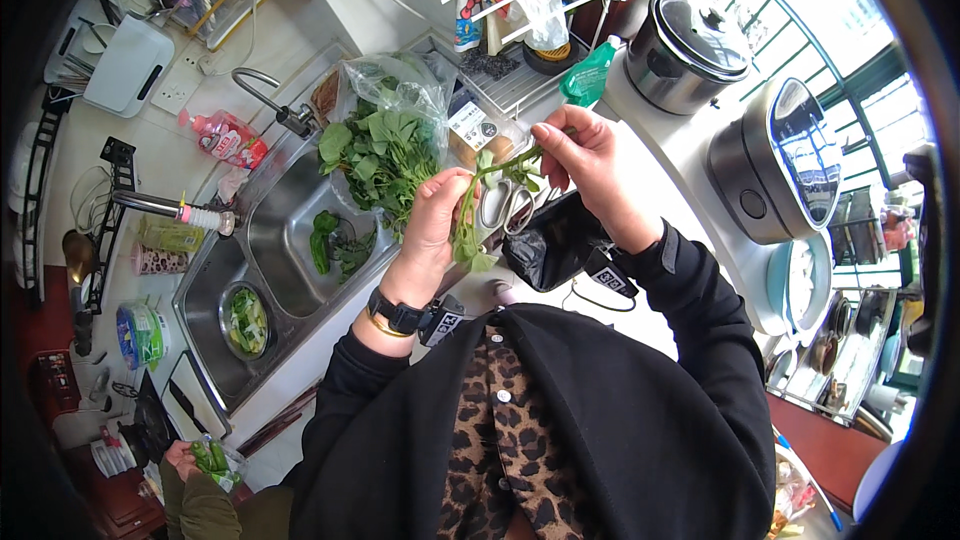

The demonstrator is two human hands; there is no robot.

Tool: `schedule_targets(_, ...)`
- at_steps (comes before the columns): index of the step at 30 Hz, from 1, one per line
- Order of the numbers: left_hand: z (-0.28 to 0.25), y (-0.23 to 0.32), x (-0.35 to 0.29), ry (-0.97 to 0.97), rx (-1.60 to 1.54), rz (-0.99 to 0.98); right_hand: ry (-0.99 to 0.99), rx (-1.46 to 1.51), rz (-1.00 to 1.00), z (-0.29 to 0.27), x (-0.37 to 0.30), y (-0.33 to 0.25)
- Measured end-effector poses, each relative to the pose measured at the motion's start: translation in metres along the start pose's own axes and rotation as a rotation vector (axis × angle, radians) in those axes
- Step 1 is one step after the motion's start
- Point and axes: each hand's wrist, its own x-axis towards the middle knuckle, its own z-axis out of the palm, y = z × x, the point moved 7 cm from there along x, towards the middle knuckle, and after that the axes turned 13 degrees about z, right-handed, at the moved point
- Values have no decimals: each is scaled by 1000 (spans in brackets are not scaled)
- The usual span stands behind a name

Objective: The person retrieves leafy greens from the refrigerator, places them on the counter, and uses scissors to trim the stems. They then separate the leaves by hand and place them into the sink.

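Observation:
In front of my chest, my left hand [437, 222] is closed around a leafy green stem [478, 185], its leaves hanging below the fingers. My right hand [597, 162] pinches the stem's upper end between thumb and fingertips. Just behind the stem lie scissors [492, 212] with pale handles. A bunch of leafy greens [385, 155] spills from a clear plastic bag [415, 90] at the sink's far corner, left of my hands. Beneath my right wrist is a container lined with a black bag [550, 252]. A clear package with a white label [473, 127] sits behind the stem.
The double sink [290, 225] at left holds loose greens [325, 240] and a metal bowl [243, 322] of cut vegetables. A faucet [290, 115] rises behind it. Another person's hand [180, 460] touches bagged green vegetables [215, 462] at lower left. Cookers [690, 40] line the right counter.

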Motion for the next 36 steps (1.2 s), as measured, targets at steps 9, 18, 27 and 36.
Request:
schedule_targets(9,-9,6,12,-13,181,61,11,-27,-16,3,-2,-1)
schedule_targets(18,-25,22,16,-177,356,131,-126,142,122,2,11,-3)
schedule_targets(27,-35,48,-34,-186,-97,-147,-279,276,345,79,66,53)
schedule_targets(36,-129,97,-100,-5,144,-71,-508,62,314,218,72,57)
